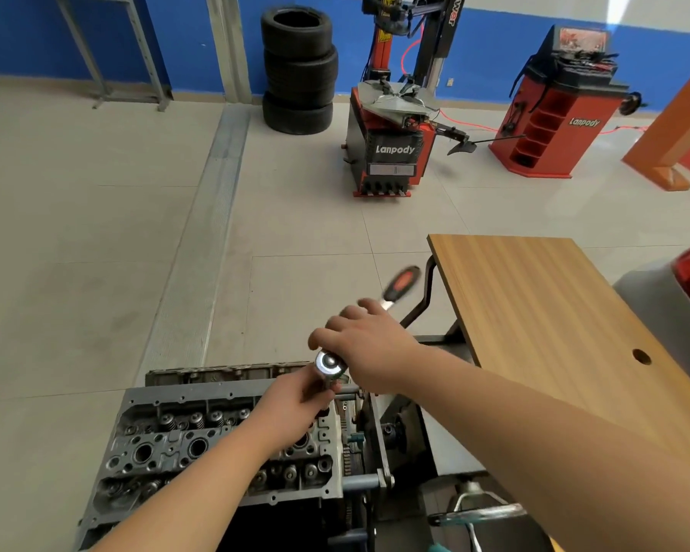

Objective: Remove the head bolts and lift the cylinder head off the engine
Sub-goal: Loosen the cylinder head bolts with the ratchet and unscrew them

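Head view: 2 hands on ratchet (329,364).

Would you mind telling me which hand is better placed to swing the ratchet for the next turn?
The right hand: it grips the ratchet shaft toward the red-and-black handle. The left hand grips just below the ratchet's head, steadying it over the cylinder head.

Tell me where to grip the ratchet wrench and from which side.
Grip the ratchet wrench on its red-and-black handle end, from above, as the right hand does along the shaft. The left hand steadies under the chrome head. The long handle gives leverage, I judge.
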Tool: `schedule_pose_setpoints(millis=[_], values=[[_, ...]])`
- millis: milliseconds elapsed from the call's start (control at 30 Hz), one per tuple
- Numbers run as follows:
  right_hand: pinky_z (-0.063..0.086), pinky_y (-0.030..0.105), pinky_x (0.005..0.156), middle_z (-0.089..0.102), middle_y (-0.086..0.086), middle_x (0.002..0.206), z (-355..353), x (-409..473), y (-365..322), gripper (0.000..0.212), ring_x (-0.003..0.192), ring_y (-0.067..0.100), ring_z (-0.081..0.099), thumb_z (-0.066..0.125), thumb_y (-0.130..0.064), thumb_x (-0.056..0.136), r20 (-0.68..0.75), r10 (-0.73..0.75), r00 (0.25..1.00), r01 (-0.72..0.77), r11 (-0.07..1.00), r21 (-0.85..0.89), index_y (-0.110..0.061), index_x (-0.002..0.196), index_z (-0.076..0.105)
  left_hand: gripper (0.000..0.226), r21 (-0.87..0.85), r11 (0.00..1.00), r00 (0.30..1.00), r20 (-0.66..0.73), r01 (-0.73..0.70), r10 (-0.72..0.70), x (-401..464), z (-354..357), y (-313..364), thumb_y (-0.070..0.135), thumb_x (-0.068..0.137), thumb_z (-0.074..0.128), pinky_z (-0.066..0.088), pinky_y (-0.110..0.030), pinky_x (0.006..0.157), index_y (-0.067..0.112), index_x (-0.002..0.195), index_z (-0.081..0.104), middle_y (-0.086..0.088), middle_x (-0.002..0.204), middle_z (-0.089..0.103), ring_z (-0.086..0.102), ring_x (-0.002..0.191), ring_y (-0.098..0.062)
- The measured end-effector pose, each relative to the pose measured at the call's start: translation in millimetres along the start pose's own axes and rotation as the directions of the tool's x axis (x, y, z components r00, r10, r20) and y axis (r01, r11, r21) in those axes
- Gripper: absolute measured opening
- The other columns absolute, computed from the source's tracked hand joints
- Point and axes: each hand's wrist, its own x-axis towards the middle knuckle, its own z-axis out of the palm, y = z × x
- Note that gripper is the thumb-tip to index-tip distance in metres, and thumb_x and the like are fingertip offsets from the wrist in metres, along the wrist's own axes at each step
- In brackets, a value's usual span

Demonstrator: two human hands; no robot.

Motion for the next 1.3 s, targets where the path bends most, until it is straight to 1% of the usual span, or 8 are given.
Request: schedule_pose_setpoints(millis=[167,300,600,800,900,1000,1133,1300], values=[[0.034,0.040,0.075,0.060,0.001,0.084,4.3,0.6,-30.4,0.033,0.078,0.028,0.056,0.066,-0.023,0.089,-0.017,0.255,0.967,-0.255,0.967,-0.024,-0.018,0.110,0.041,0.013,0.043,0.999,0.999,-0.039,0.014,-0.012,1.5,-2.7,-4.1,0.030,0.100,0.066,0.056,-0.029,0.087,0.043,0.101,0.068,0.023,0.094,0.076,0.069,0.093,0.006],[0.027,0.031,0.050,0.050,-0.002,0.074,15.1,-17.6,-40.2,0.028,0.055,0.017,0.045,0.058,-0.023,0.094,0.183,0.422,0.888,-0.453,0.871,0.192,-0.017,0.102,0.032,0.023,0.069,0.997,0.998,-0.055,-0.040,0.044,3.8,2.5,-0.8,0.024,0.098,0.067,0.052,-0.022,0.083,0.047,0.102,0.066,0.034,0.098,0.072,0.067,0.096,0.011],[0.039,0.045,0.084,0.057,0.007,0.112,-5.9,-4.0,-21.1,0.047,0.101,0.030,0.053,0.064,-0.023,0.092,0.042,0.143,0.989,-0.140,0.989,-0.054,-0.021,0.131,0.039,0.009,0.033,0.998,0.993,-0.107,0.052,-0.049,1.7,4.6,-3.4,0.030,0.097,0.070,0.050,-0.021,0.080,0.036,0.103,0.068,0.021,0.096,0.075,0.066,0.092,0.012],[0.029,0.032,0.056,0.055,0.000,0.083,4.8,-19.8,-31.3,0.038,0.060,0.022,0.047,0.063,-0.017,0.090,0.044,0.320,0.947,-0.322,0.941,0.103,-0.019,0.119,0.038,0.013,0.058,0.998,0.993,-0.112,-0.021,0.028,4.4,9.5,-1.9,0.025,0.093,0.074,0.051,-0.023,0.078,0.037,0.097,0.068,0.026,0.091,0.073,0.068,0.089,0.006],[0.032,0.034,0.050,0.059,0.001,0.081,18.5,-27.6,-45.6,0.029,0.061,0.020,0.052,0.057,-0.022,0.093,0.212,0.455,0.865,-0.501,0.767,0.400,-0.020,0.108,0.032,0.026,0.097,0.993,0.991,-0.106,-0.070,0.080,6.7,10.9,3.8,0.020,0.090,0.072,0.049,-0.022,0.076,0.045,0.088,0.066,0.027,0.091,0.072,0.067,0.089,0.005],[0.046,0.036,0.057,0.065,0.008,0.089,17.4,-33.5,-43.3,0.028,0.068,0.023,0.060,0.056,-0.028,0.097,0.332,0.323,0.886,-0.458,0.504,0.732,-0.020,0.116,0.038,0.036,0.119,0.991,0.991,-0.107,-0.064,0.077,4.7,9.5,4.0,0.014,0.086,0.064,0.048,-0.021,0.071,0.050,0.088,0.064,0.027,0.091,0.071,0.066,0.088,0.005],[0.053,0.032,0.048,0.067,0.014,0.087,5.1,-30.9,-35.0,0.038,0.055,0.025,0.058,0.061,-0.053,0.097,0.489,0.080,0.868,-0.458,-0.250,0.853,-0.022,0.120,0.057,0.036,0.126,0.992,0.990,-0.132,-0.024,0.041,-1.7,9.0,-0.1,0.013,0.090,0.055,0.053,-0.022,0.064,0.049,0.093,0.059,0.023,0.084,0.071,0.066,0.079,0.003],[0.039,0.026,0.042,0.066,0.011,0.074,8.9,-23.0,-46.4,0.022,0.047,0.024,0.050,0.055,-0.037,0.095,0.453,0.313,0.835,-0.407,-0.203,0.891,-0.026,0.106,0.070,0.046,0.107,0.993,0.988,-0.143,-0.051,0.066,-4.8,11.9,0.1,0.006,0.091,0.059,0.047,-0.008,0.065,0.052,0.091,0.059,0.033,0.090,0.067,0.064,0.086,0.008]])
